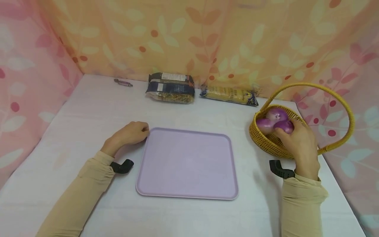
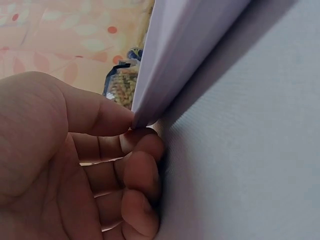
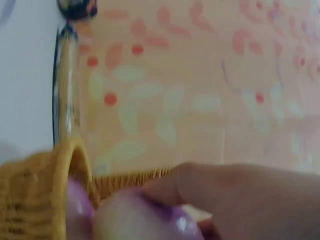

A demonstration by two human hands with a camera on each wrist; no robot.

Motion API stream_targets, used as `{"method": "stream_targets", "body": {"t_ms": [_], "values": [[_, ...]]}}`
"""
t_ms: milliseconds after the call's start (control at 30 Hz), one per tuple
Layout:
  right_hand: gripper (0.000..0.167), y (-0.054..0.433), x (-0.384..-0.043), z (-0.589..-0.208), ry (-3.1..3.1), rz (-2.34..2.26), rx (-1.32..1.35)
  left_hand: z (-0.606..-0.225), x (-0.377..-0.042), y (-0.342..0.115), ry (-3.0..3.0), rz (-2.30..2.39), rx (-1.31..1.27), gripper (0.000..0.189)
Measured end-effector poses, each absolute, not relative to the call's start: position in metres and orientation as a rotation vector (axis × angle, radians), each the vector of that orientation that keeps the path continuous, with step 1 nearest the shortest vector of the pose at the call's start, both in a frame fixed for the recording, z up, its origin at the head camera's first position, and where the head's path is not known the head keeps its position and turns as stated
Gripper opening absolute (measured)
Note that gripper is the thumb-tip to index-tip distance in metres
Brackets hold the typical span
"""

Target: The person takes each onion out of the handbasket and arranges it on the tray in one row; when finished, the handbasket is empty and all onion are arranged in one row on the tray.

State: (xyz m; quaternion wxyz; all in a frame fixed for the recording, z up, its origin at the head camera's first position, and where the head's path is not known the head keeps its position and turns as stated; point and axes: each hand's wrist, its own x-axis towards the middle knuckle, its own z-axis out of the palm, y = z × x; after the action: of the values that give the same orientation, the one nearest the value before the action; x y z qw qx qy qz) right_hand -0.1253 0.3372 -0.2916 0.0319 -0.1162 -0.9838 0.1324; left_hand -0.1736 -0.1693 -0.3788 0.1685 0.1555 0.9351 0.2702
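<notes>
A flat lavender tray (image 1: 187, 164) lies on the white-covered table. My left hand (image 1: 132, 132) is at its far left corner; in the left wrist view the thumb (image 2: 107, 117) and curled fingers pinch the tray's rim (image 2: 150, 102). At the right, a yellow wicker basket (image 1: 266, 144) with a tall hoop handle holds three purple onions. My right hand (image 1: 299, 138) reaches into it and grips the nearest onion (image 1: 283, 126), also seen as a blurred onion (image 3: 132, 217) in the right wrist view. Another onion (image 1: 277, 114) sits behind, and a third onion (image 1: 264, 125) to the left.
Along the back stand a dark-labelled bag of pasta (image 1: 171, 88) and a long yellow pasta packet (image 1: 229, 95). A small purple item (image 1: 123, 82) lies at the back left. Floral curtains (image 1: 207, 39) close in the back and both sides. The basket's handle (image 1: 351, 121) leans right.
</notes>
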Motion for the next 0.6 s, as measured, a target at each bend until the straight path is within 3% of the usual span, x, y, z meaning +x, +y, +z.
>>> {"method": "stream_targets", "body": {"t_ms": [333,600], "values": [[0.053,0.256,-0.111,-0.303,-2.972,0.487,0.501,-0.381,-0.173,-0.17,2.661,0.77,0.425,0.019],[0.057,0.213,-0.102,-0.334,-3.036,0.543,0.842,-0.378,-0.172,-0.168,2.663,0.761,0.408,0.02]]}}
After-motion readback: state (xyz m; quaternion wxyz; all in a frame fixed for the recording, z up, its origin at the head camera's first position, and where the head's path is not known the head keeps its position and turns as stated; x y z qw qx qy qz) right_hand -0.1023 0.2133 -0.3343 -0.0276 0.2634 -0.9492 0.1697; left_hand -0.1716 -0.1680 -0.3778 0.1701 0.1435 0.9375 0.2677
